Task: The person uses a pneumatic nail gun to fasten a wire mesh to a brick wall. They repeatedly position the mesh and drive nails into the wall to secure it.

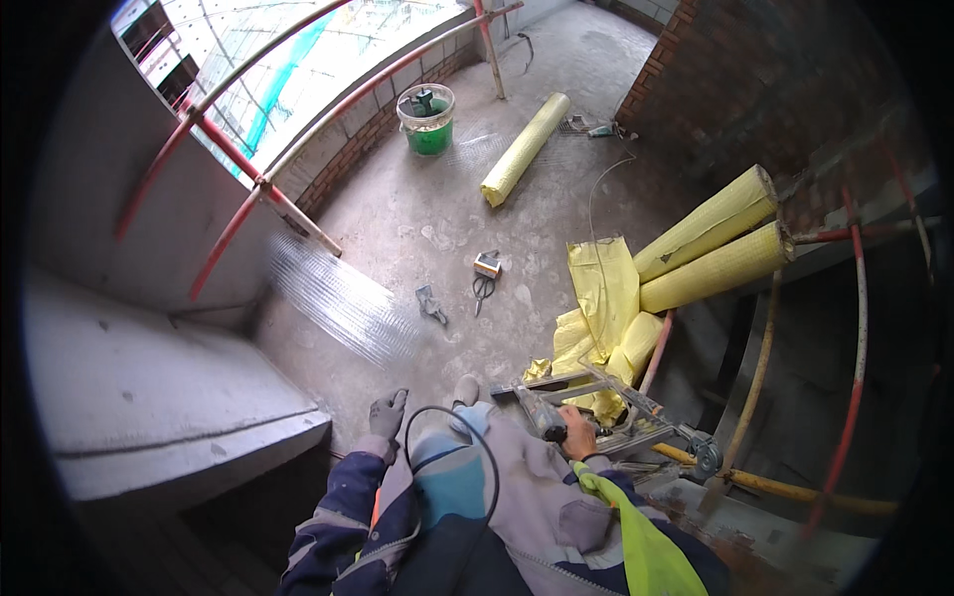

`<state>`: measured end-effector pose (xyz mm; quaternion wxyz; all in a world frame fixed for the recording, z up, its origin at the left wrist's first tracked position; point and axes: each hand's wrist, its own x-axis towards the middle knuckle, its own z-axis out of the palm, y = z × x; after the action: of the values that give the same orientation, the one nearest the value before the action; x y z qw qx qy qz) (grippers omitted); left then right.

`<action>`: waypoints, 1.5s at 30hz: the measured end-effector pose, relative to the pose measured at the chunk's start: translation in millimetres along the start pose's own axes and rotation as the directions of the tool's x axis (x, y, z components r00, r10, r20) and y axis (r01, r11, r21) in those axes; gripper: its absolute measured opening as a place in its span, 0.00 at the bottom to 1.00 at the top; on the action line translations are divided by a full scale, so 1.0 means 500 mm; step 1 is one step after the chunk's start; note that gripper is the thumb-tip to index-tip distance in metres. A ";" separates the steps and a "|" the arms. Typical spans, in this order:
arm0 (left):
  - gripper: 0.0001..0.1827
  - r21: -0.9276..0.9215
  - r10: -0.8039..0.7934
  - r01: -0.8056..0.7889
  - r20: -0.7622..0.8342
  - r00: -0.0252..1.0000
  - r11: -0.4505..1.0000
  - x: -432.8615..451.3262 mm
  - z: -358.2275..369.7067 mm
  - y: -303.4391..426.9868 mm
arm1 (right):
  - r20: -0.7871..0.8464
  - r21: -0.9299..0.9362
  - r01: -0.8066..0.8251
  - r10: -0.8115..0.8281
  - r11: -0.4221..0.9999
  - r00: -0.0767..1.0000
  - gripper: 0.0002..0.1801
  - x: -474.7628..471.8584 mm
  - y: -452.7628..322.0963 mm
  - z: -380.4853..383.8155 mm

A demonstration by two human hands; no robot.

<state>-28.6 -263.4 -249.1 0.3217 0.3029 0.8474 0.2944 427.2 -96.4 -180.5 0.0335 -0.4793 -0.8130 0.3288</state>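
My left hand (387,414), in a grey work glove, hangs at my left side above the concrete floor; its fingers look curled, and whether it holds anything small cannot be told. My bare right hand (579,433) grips a dark power tool (551,428) beside a metal folding ladder or frame (633,439). A black cable (495,477) loops across my lap. On the floor ahead lie scissors (483,289) with dark handles, a small box (487,265) and a grey glove (431,304). Crumpled yellow sheeting (604,283) lies by the frame.
Two yellow-wrapped rolls (704,223) lean at the right, and another roll (525,149) lies farther off near a bucket with green contents (428,134). Silvery mesh (343,298) lies at the left. Red and white scaffold tubes (373,82) run before the opening; more stand at the right.
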 end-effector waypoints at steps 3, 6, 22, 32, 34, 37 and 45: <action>0.22 -0.017 0.002 -0.001 0.082 0.997 1.000 0.111 0.014 0.105 | -0.040 -0.041 -0.008 0.007 0.999 0.999 0.27 0.128 0.009 -0.042; 0.21 -0.031 0.073 -0.070 0.139 0.988 0.997 0.249 0.017 0.219 | -0.144 0.008 -0.045 0.046 0.999 0.988 0.25 0.218 0.008 -0.092; 0.25 -0.055 0.085 -0.077 0.157 0.984 0.996 1.026 0.209 0.603 | -0.432 0.327 -0.538 0.629 0.777 0.646 0.29 0.603 0.268 -0.081; 0.16 -0.508 -0.148 0.149 0.043 0.988 0.848 1.415 0.157 0.712 | -0.274 0.189 -0.705 0.726 0.684 0.631 0.25 1.082 0.410 -0.162; 0.18 -0.449 -0.235 0.203 -0.015 0.972 0.870 1.496 0.146 0.730 | -0.221 0.155 -0.702 0.717 0.695 0.661 0.24 1.219 0.431 -0.200; 0.18 -0.419 -0.393 0.359 0.006 0.920 0.834 1.596 0.140 0.739 | -0.101 0.094 -0.675 0.681 0.732 0.725 0.24 1.432 0.479 -0.280; 0.24 -0.540 -0.503 0.310 -0.256 0.825 0.782 1.946 0.305 0.690 | -0.106 -0.031 -0.512 0.507 0.858 0.856 0.20 1.897 0.521 -0.388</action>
<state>-399.7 688.6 -461.0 0.2693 -0.0440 0.8402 0.4686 185.8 845.6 -424.1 -0.0305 -0.6930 -0.6640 0.2792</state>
